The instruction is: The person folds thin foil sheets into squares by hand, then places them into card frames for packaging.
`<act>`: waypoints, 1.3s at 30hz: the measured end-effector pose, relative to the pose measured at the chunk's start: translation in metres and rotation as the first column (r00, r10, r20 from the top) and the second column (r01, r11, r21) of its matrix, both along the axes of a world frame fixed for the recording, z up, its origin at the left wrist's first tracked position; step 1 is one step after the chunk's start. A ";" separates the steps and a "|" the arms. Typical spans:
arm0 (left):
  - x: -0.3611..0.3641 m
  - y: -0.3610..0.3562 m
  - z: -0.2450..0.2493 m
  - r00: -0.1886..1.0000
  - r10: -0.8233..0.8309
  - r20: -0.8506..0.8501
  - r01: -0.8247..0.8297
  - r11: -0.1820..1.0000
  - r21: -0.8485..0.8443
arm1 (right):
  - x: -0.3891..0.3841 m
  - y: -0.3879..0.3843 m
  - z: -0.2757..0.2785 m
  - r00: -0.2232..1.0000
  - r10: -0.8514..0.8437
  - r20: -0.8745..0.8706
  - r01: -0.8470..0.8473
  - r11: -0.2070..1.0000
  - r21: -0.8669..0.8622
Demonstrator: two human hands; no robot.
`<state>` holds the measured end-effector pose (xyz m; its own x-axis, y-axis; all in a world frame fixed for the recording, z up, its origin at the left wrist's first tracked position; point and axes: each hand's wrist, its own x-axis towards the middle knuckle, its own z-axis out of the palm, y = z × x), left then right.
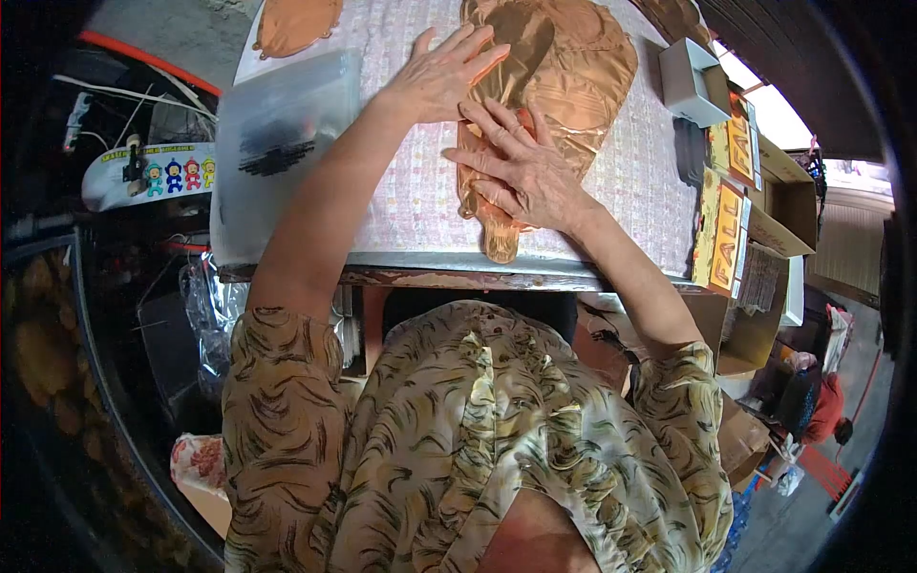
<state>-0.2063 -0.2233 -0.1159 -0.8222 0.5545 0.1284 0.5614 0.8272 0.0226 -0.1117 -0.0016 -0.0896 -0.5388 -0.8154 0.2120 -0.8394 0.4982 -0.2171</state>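
A large copper-coloured foil sheet (583, 76), shiny and creased, lies on the pale checked cloth (406, 205). Its narrow tab points toward the table's front edge. My left hand (444, 74) rests with fingers spread at the foil's left edge, partly over it. Lower and to the right, my right hand (525, 170) lies flat on the foil, fingers apart, covering part of it. Neither hand grips anything that shows. Another copper foil piece (296, 24) lies at the table's far left.
Stacked clear plastic sheets (277, 205) lie on the table's left. At its right stand a small white box (692, 84) and boxes marked FALL (726, 234). A person in red (826, 409) is in the background at far right.
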 end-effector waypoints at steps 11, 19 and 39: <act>0.007 0.005 0.005 0.999 0.024 -0.029 -0.021 0.995 0.098 | 0.028 0.016 0.013 0.977 0.139 0.164 -0.147 0.988 0.041; 0.000 0.002 -0.006 0.998 0.008 -0.061 -0.003 0.997 0.073 | 0.015 0.016 0.010 0.998 -0.048 0.027 0.048 0.999 0.010; 0.004 0.006 -0.003 0.996 0.009 -0.088 0.004 0.989 0.146 | 0.018 0.016 -0.001 0.995 0.015 0.094 -0.013 1.000 -0.024</act>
<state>-0.2025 -0.2174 -0.1185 -0.8056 0.5221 0.2801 0.5642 0.8203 0.0936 -0.0935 0.0144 -0.0905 -0.5458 -0.8184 0.1799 -0.8215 0.4803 -0.3073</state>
